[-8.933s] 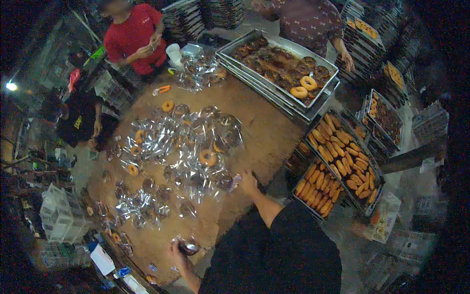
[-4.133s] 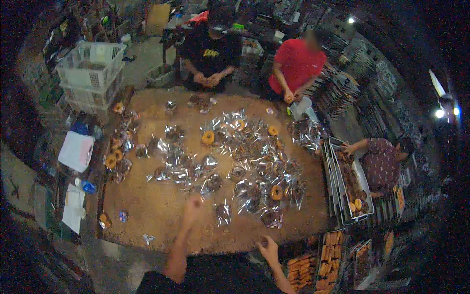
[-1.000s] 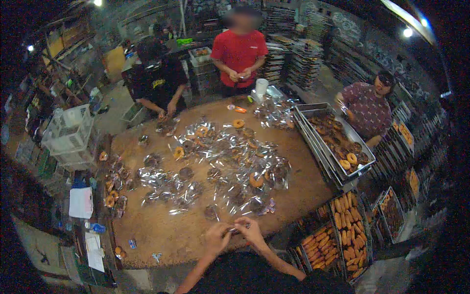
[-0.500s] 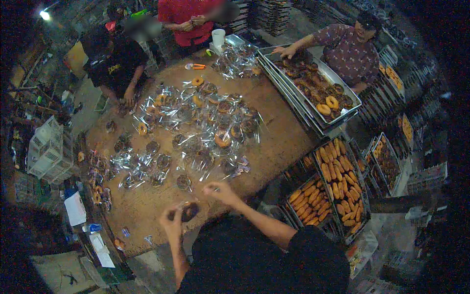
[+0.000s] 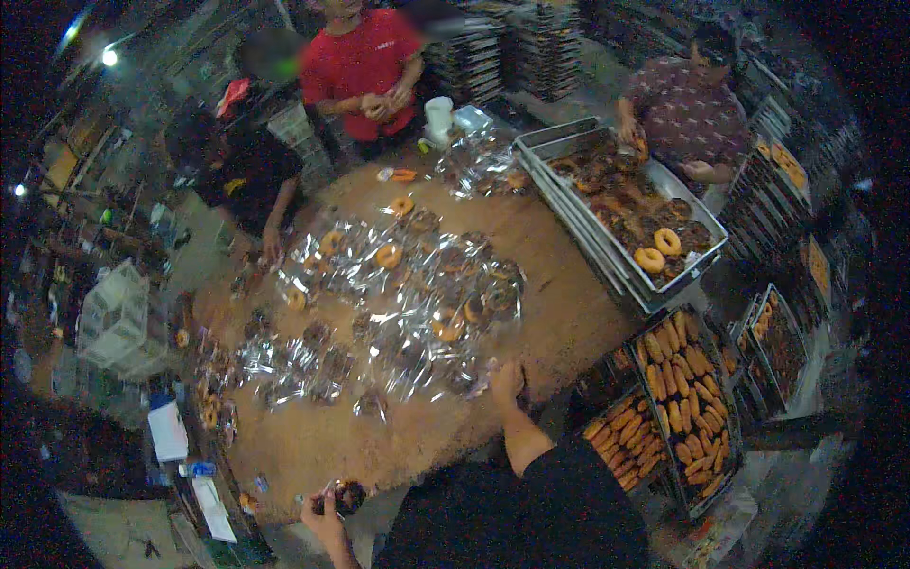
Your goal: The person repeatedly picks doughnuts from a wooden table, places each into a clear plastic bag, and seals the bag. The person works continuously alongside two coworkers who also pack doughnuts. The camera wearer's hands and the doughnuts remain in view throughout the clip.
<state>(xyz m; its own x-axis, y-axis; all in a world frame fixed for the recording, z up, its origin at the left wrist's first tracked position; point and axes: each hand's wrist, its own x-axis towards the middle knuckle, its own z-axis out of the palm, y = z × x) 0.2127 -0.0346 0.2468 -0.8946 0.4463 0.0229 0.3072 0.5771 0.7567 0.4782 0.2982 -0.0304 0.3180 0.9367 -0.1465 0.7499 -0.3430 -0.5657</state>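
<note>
A dark chocolate-coated doughnut is in my left hand, low at the table's near edge. The fingers are closed on the doughnut's left side; whether it is wrapped I cannot make out. My right hand is stretched out to the right, beside the near right corner of a pile of doughnuts in clear plastic wrappers. Its fingers are blurred, so their grip and anything in them cannot be made out. The pile mixes dark-coated and plain golden rings on the brown tabletop.
Stacked metal trays of doughnuts stand at the far right, with a person in a patterned shirt behind. Trays of long fried pastries sit right. A person in red and one in black stand across. White crates are left.
My hands have moved apart: the left down and left with the doughnut, the right outward to the pile's right. The view has shifted. The person at the trays has drawn back their hand.
</note>
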